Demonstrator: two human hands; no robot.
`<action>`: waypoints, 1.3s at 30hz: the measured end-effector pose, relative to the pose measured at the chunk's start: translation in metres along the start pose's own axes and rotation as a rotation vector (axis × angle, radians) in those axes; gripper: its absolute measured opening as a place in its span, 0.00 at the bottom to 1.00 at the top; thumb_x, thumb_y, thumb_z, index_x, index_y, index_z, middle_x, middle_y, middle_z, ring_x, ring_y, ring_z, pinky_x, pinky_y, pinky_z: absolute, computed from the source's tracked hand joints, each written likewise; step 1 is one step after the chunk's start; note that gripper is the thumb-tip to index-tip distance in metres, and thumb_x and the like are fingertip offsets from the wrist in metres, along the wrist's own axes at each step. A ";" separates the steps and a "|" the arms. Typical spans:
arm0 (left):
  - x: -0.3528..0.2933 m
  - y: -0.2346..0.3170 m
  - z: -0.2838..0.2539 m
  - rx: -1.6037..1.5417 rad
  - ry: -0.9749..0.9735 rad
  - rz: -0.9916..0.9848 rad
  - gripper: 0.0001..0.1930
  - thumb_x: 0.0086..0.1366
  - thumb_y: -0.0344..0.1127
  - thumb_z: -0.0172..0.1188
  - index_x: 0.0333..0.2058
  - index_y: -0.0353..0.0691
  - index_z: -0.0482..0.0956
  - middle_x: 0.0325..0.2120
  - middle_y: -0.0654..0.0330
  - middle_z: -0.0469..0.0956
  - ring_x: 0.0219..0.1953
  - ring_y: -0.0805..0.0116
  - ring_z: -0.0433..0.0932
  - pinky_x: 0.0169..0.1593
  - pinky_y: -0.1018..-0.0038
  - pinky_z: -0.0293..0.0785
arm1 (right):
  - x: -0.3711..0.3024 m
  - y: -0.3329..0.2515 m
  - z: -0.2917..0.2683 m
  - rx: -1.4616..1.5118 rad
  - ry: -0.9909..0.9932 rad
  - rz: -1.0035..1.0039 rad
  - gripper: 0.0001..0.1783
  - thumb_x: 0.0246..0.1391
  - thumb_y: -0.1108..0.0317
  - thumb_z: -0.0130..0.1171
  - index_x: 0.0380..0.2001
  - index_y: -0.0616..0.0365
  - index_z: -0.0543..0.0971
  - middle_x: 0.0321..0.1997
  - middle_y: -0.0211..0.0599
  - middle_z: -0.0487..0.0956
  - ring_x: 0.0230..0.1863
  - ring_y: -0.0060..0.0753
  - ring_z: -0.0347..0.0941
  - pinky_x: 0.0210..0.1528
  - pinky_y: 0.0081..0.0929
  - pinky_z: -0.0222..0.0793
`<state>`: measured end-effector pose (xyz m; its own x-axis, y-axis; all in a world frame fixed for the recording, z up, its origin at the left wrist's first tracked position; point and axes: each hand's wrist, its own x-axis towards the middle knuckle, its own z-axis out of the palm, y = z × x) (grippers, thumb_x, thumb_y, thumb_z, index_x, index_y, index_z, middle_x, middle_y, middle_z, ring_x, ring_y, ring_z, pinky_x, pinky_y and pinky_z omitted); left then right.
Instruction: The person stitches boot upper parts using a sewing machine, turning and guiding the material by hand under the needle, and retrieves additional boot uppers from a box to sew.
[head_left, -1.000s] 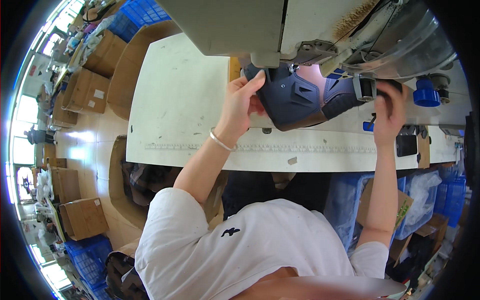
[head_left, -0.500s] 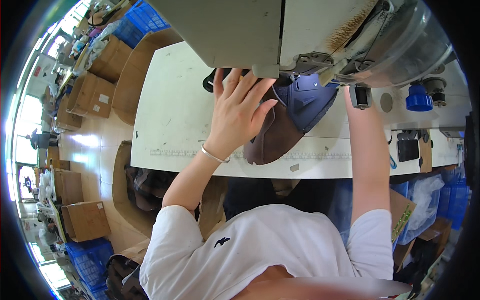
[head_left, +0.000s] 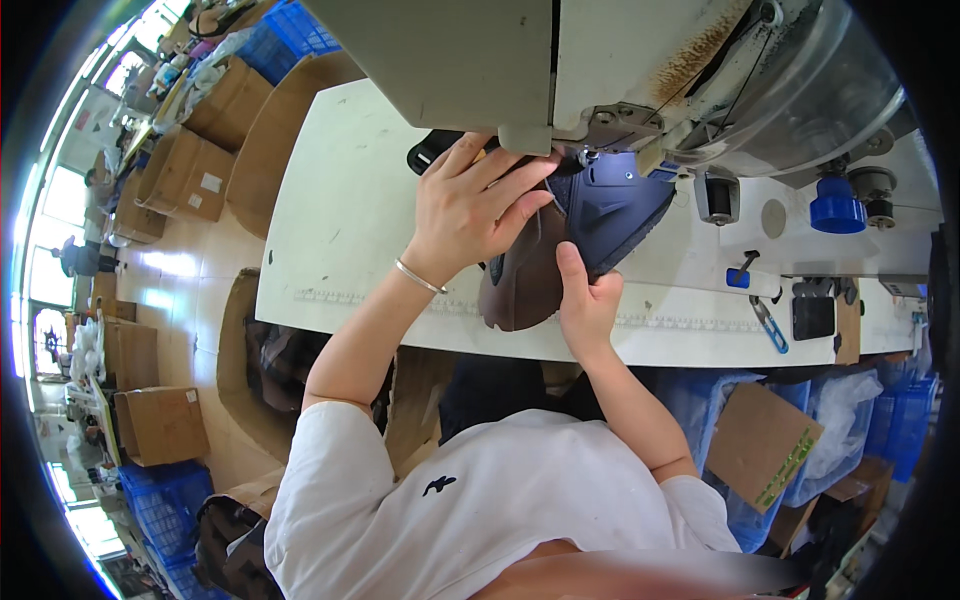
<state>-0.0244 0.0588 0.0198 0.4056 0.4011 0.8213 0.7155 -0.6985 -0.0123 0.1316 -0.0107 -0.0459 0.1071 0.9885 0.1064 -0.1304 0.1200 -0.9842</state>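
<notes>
A shoe upper, with a brown part [head_left: 524, 282] towards me and a dark blue moulded part [head_left: 622, 205] on the right, lies on the white sewing table [head_left: 350, 200] under the head of a sewing machine [head_left: 450, 60]. My left hand [head_left: 465, 215] rests on its left side, fingers stretched forward and thumb apart, fingertips close to the machine head. My right hand [head_left: 590, 312] grips the near edge where brown meets blue, thumb on top and fingers hidden underneath. The needle area is mostly hidden behind the machine head.
Right of the machine head, a blue-handled snipping tool [head_left: 770, 325] and a black flat object [head_left: 813, 312] lie on the table. Cardboard boxes [head_left: 185, 175] and a blue crate [head_left: 168, 510] stand on the left. Plastic-lined blue bins [head_left: 835, 425] stand at the lower right.
My right hand has come back from beyond the machine head to the upper's near edge and taken hold there. My left hand stays on the upper, its fingers closer together.
</notes>
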 end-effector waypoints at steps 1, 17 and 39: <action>0.000 0.003 0.000 0.026 -0.014 -0.020 0.12 0.54 0.42 0.63 0.37 0.50 0.82 0.36 0.68 0.79 0.39 0.62 0.73 0.39 0.71 0.72 | 0.001 0.003 0.000 -0.008 0.035 -0.078 0.21 0.58 0.64 0.59 0.14 0.61 0.70 0.13 0.17 0.63 0.17 0.11 0.54 0.18 0.19 0.48; 0.002 -0.001 0.000 0.023 -0.004 0.005 0.10 0.56 0.42 0.63 0.36 0.49 0.82 0.36 0.70 0.79 0.31 0.66 0.73 0.34 0.73 0.70 | 0.004 0.006 0.001 -0.043 0.051 -0.190 0.21 0.58 0.64 0.60 0.15 0.64 0.71 0.13 0.19 0.64 0.17 0.13 0.55 0.18 0.20 0.50; -0.007 0.073 -0.032 0.667 -0.114 0.111 0.11 0.57 0.34 0.56 0.39 0.52 0.82 0.41 0.71 0.79 0.42 0.71 0.76 0.47 0.75 0.64 | 0.077 -0.054 -0.102 -0.121 -0.299 0.097 0.13 0.55 0.61 0.61 0.30 0.62 0.78 0.26 0.24 0.76 0.27 0.13 0.67 0.29 0.16 0.64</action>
<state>0.0062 -0.0141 0.0314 0.5284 0.4336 0.7299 0.8485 -0.2398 -0.4718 0.2478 0.0491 0.0013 -0.1964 0.9801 0.0302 -0.0058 0.0296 -0.9995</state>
